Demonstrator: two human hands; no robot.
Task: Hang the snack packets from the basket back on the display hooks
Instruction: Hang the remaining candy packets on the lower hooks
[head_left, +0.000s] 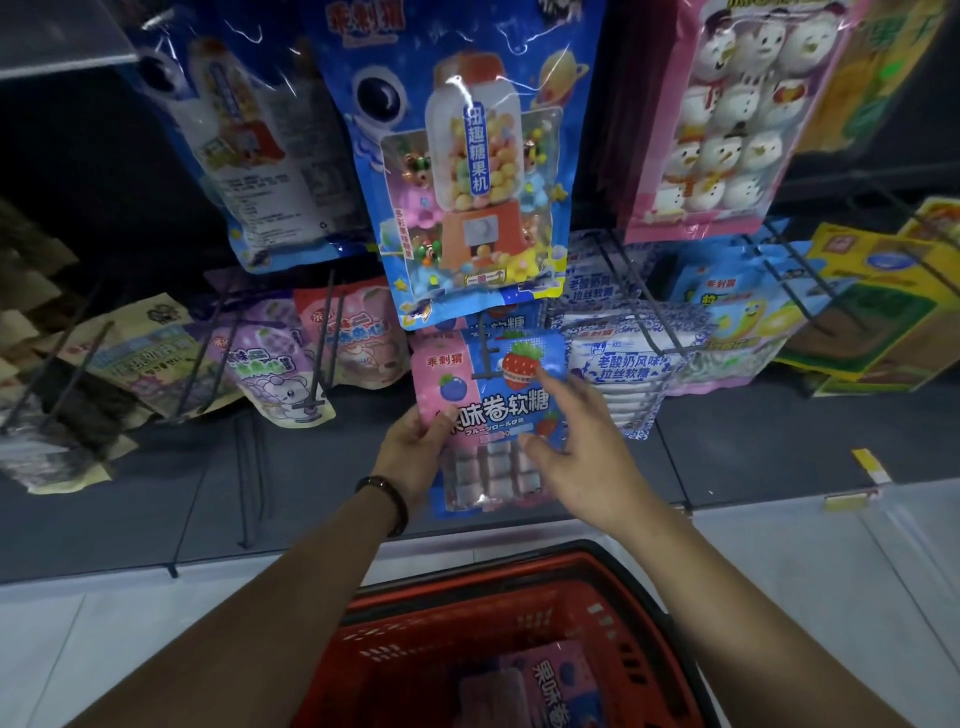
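Observation:
A pink and blue snack packet (493, 415) with a strawberry picture hangs at the centre of the display, on a black hook (485, 358) whose end shows at the packet's top. My left hand (415, 449) grips its lower left edge. My right hand (576, 447) rests on the packet's right side, fingers spread, index finger near the strawberry. Below, a red basket (467, 623) stands on the floor with another pink and blue packet (556, 686) lying inside.
Large blue candy-machine bags (467, 171) and a pink snowman bag (727, 119) hang above. Purple and pink packets (291, 358) hang on hooks to the left, white and blue packets (618, 364) to the right, yellow boxes (883, 291) far right. A dark shelf base runs underneath.

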